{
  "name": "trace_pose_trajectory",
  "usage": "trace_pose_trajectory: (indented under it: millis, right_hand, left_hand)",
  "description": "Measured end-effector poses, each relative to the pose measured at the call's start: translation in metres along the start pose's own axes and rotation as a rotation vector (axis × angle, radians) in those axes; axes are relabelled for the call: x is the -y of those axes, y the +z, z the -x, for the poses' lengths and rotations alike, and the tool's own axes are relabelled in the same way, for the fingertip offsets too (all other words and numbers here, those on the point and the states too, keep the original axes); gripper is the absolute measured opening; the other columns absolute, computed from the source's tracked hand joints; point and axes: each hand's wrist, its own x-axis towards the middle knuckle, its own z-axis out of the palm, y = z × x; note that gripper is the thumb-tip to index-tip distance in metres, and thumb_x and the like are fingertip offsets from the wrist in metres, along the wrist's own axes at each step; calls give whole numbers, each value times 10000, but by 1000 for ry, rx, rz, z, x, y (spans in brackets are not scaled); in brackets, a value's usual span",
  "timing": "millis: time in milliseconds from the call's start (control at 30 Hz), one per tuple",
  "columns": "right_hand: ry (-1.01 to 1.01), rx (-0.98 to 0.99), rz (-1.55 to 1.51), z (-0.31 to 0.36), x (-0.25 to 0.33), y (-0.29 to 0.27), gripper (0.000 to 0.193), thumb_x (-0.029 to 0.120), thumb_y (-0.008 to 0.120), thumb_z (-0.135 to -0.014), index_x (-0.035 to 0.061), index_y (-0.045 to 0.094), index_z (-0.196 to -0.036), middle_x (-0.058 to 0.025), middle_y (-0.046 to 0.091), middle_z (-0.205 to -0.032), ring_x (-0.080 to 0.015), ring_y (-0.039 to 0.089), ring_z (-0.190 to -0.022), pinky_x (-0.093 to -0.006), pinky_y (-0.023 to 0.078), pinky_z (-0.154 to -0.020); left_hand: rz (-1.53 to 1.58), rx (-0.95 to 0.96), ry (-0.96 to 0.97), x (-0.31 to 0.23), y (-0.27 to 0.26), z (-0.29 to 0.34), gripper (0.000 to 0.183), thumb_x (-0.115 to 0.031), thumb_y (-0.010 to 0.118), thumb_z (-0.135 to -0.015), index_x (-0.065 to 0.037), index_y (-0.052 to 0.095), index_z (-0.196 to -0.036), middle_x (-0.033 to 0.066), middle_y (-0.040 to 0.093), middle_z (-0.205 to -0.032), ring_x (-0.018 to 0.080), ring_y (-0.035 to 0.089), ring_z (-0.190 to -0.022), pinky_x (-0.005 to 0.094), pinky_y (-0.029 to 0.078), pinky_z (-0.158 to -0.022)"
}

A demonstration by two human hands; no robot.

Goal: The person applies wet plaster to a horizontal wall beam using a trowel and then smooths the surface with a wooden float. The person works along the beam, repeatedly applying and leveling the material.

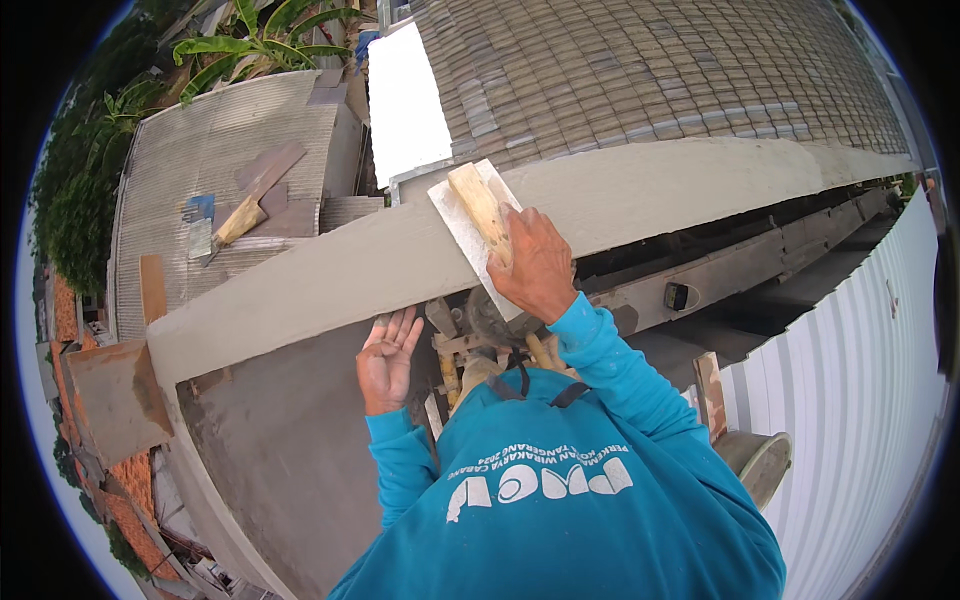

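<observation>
Smooth grey coating covers the long ledge (340, 265), with a wooden-handled float (476, 203) set across it, its handle grasped by the right hand (535, 262). The left hand (389, 362), unclenched with fingers extended, is just beside the ledge's near edge; beyond spreads a tiled roof (650, 75).

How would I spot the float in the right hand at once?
Find the long grey wall top that sweeps across the picture. Near its middle, the right hand in a blue sleeve grips the float. Its whitish rectangular plate and pale wooden handle set it apart from the plain grey wall top behind it.
</observation>
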Motion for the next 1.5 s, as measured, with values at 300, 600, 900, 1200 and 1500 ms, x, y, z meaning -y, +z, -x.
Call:
trace_pose_trajectory:
  millis: [300,600,900,1200,1500]
  right_hand:
    - [-90,4,45,-11,51,35,624,106,693,-709,-68,464,-1263,-165,491,-1066,-314,519,-1021,-400,514,-769]
    - [248,-321,474,-9,-150,-92,503,166,706,-734,-1,520,-1170,-179,519,-1006,-377,544,-973,-483,487,-775]
    - [84,-265,208,-17,-48,-53,563,119,692,-727,-16,489,-1234,-172,488,-1017,-361,526,-984,-459,485,-780]
    - [-69,-39,19,-10,33,34,554,50,637,-725,-87,469,-1234,-180,488,-1062,-319,510,-1036,-393,505,-755]
    - [162,-284,317,-12,-128,-80,545,105,675,-721,-19,509,-1225,-151,497,-1030,-319,517,-999,-431,486,-799]
  left_hand:
    - [-41,13,-1,3,3,2,835,72,384,-655,117,198,-1468,278,268,-1523,390,228,-1450,518,254,-1192]
    - [7,18,12,-1,0,2,800,113,366,-657,159,172,-1432,322,285,-1483,448,259,-1419,553,288,-1174]
    - [-10,-29,6,-5,1,2,819,122,372,-654,151,121,-1433,320,281,-1481,448,242,-1426,541,270,-1189]
    - [-29,-33,30,3,6,-1,809,67,372,-652,151,202,-1438,314,301,-1482,429,258,-1425,517,259,-1197]
    - [-72,-88,22,2,11,-1,782,62,360,-654,169,222,-1416,312,318,-1466,440,285,-1409,520,271,-1195]
